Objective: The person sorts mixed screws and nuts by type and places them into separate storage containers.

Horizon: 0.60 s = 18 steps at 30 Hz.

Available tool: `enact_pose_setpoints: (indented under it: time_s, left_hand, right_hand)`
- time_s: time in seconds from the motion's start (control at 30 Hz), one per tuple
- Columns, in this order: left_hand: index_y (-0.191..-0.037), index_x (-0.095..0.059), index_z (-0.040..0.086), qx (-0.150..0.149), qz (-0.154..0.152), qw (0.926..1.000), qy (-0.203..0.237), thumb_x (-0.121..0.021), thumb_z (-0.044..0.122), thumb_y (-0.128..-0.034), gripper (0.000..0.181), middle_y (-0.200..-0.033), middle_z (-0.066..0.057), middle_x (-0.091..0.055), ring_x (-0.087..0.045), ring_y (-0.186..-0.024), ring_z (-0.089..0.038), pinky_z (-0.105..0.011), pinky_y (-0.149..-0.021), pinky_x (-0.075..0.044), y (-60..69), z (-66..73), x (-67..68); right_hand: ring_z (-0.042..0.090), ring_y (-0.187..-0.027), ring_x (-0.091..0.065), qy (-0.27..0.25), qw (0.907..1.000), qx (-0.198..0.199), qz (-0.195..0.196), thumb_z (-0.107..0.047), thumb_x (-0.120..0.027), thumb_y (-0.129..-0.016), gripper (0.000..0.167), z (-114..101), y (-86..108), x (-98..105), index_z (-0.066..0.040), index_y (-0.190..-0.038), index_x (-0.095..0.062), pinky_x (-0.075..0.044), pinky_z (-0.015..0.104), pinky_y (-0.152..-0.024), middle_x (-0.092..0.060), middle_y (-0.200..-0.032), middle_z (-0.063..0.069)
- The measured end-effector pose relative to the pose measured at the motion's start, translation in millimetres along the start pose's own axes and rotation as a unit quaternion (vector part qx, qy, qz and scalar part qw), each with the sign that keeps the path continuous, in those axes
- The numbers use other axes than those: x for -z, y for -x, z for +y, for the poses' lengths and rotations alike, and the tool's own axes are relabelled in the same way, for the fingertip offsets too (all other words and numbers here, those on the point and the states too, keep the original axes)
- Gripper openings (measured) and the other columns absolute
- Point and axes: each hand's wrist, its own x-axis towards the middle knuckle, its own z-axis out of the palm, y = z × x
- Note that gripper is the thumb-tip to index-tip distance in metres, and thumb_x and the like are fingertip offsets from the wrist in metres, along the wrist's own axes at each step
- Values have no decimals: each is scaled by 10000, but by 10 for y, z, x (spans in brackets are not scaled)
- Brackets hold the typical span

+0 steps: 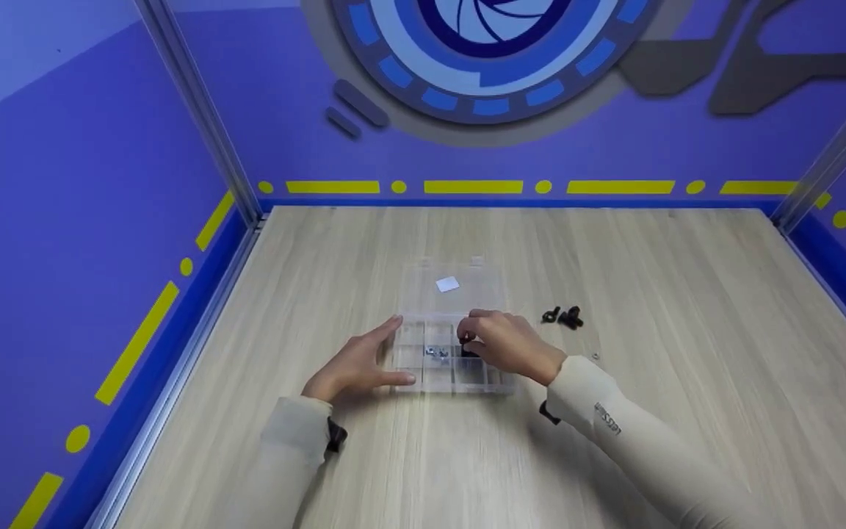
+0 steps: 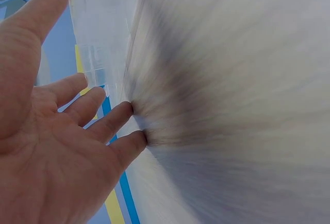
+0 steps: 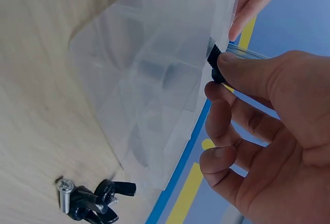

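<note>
A clear plastic compartment box (image 1: 438, 378) lies on the table with its lid (image 1: 423, 294) folded back; small silvery metal parts (image 1: 437, 353) sit in a middle compartment. My left hand (image 1: 353, 366) spreads around the box's left side, thumb near the front corner and a fingertip at the back, fingers extended in the left wrist view. Over the right-hand compartments, my right hand (image 1: 507, 342) pinches a small black knob-like part (image 3: 214, 63) between thumb and index finger. In the right wrist view, the box's side (image 3: 149, 69) is beside that hand.
Black wing-shaped screws (image 1: 571, 317) and another black piece (image 1: 551, 316) lie right of the box. A tiny ring-like part (image 1: 595, 356) rests nearer the front. A white label (image 1: 448, 284) is on the lid. Purple panels (image 1: 467, 162) stand behind and beside the table.
</note>
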Motion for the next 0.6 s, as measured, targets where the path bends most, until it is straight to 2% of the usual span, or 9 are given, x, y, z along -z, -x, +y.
enact_pose_setpoints:
  time_s: [0.27,0.6]
  left_hand:
    - [-1639,-279,152,41,-23,10000,-57,-870,470,-808,1068,-1686,-37,-261,-241,-1544,-238,-441,-1254,-227,8,-3,-5]
    - [-1639,-271,141,39,-35,10000,-83,-871,450,-815,1066,-1688,-45,-253,-241,-1544,-245,-437,-1256,-223,-8,-11,-4]
  right_hand:
    - [137,-783,-642,127,9998,6,-131,-41,-757,-922,117,-35,-30,-41,-118,-1010,-766,-568,354,-622,-710,-960,1]
    - [132,-753,-657,172,9998,43,-90,-21,-784,-891,115,-68,-51,-41,-94,-980,-790,-579,340,-613,-753,-943,11]
